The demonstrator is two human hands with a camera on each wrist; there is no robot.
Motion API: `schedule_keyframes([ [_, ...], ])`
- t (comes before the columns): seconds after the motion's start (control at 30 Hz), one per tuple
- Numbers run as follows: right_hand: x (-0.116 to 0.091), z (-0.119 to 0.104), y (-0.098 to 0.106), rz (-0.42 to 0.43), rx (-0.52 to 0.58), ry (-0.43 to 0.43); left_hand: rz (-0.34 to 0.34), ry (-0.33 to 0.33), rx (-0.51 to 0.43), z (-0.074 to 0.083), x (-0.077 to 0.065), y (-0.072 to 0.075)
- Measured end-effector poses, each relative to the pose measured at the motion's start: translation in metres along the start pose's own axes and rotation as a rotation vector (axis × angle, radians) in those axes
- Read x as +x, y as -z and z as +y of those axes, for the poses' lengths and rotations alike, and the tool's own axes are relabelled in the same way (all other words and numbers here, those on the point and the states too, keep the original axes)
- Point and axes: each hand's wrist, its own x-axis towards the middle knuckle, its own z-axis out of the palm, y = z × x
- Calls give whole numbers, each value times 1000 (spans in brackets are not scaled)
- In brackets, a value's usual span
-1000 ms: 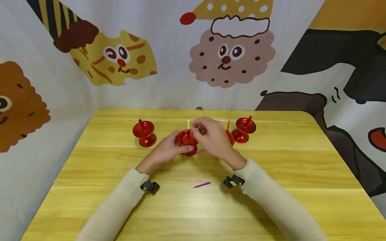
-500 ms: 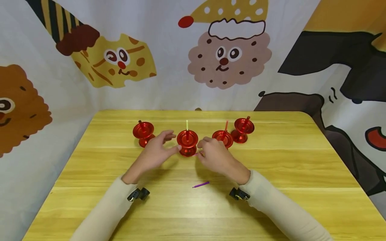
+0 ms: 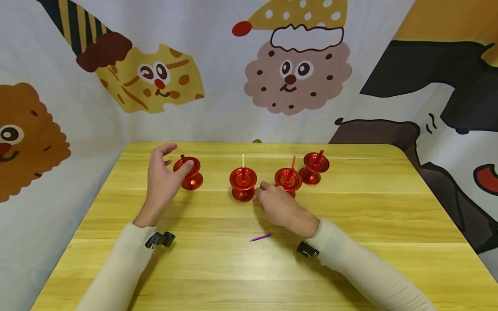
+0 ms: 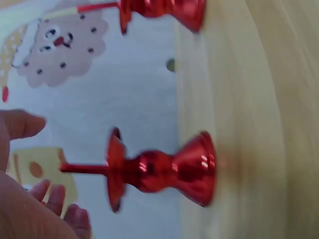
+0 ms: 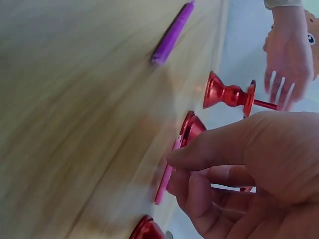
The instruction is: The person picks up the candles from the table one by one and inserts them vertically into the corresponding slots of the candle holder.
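My left hand [image 3: 161,183] is open, thumb and fingers spread beside the leftmost red metal candle holder [image 3: 192,181]. The left wrist view shows a gap between them and a thin red tube [image 4: 84,169] projecting from that holder's dish. With thumb and index finger my right hand [image 3: 284,208] pinches a pink candle [image 5: 163,188], which lies low along the tabletop by the holders' bases. In front of it stands the middle holder [image 3: 243,179], a pale yellow candle [image 3: 243,161] upright in it. A holder [image 3: 288,177] with a coral-pink candle [image 3: 293,162] is partly hidden behind my right hand.
A purple candle [image 3: 260,237] lies on the wooden table [image 3: 218,268] nearer to me. At the back right stands another red holder [image 3: 316,164] with its bare tube. A cartoon-printed cloth [image 3: 218,125] hangs behind the table's far edge.
My left hand has let go of the middle holder and moved left to the leftmost one. My right hand has come down from the yellow candle to the pink candle on the table.
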Motion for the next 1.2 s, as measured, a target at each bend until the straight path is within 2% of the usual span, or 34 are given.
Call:
schedule_keyframes([
  [0.2,-2,3,0,-33,-54,-18,-166,120,110,-21,9,1],
  [0.33,-2,6,0,-42,-43,-26,-239,182,126,-28,12,1],
  [0.53,-6,14,-3,-46,80,-9,-306,276,100,-32,12,1],
  [0.7,-12,20,-6,-45,207,6,-341,331,68,-35,10,2],
  [0.93,-17,25,-10,-27,354,-17,-358,338,33,-35,8,3],
  [1.2,-19,27,-16,20,426,-4,-450,314,-12,-29,-2,2],
])
